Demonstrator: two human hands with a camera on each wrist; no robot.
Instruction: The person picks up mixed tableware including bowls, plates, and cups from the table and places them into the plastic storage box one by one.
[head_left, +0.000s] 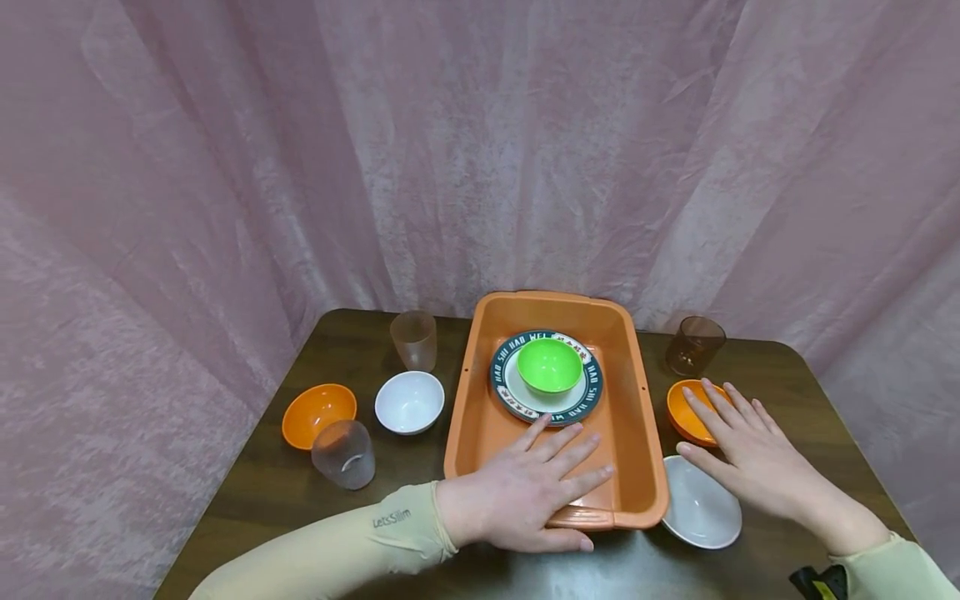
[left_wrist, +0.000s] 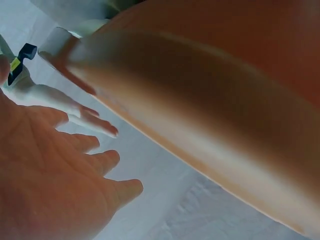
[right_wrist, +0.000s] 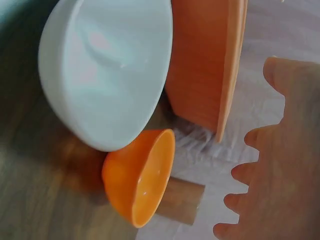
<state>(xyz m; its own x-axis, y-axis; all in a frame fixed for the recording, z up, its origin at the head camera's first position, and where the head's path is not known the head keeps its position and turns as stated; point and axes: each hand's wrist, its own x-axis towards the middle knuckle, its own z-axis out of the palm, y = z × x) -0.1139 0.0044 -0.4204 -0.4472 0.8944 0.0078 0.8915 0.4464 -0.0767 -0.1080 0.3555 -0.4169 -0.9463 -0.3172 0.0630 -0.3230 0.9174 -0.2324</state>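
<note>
With fingers spread and straight, my left hand (head_left: 522,490) is over the near end of the orange basin (head_left: 628,450) and grips nothing. Inside the basin lies a plate with a dark lettered rim (head_left: 504,371), bearing a green bowl (head_left: 550,367). My right hand (head_left: 753,458), also spread, hovers to the basin's right, above an orange bowl (head_left: 686,414) and a white bowl (head_left: 701,508). The right wrist view shows a gap between that hand and both bowls, the white bowl (right_wrist: 115,65) nearer the camera than the orange bowl (right_wrist: 135,175). Neither hand holds anything.
Left of the basin on the dark wooden table (head_left: 258,492) stand an orange bowl (head_left: 315,414), a white bowl (head_left: 409,404) and two clear cups, one (head_left: 345,457) in front and one (head_left: 415,342) behind. A brown cup (head_left: 692,348) stands back right. Pink curtain (head_left: 480,150) hangs behind.
</note>
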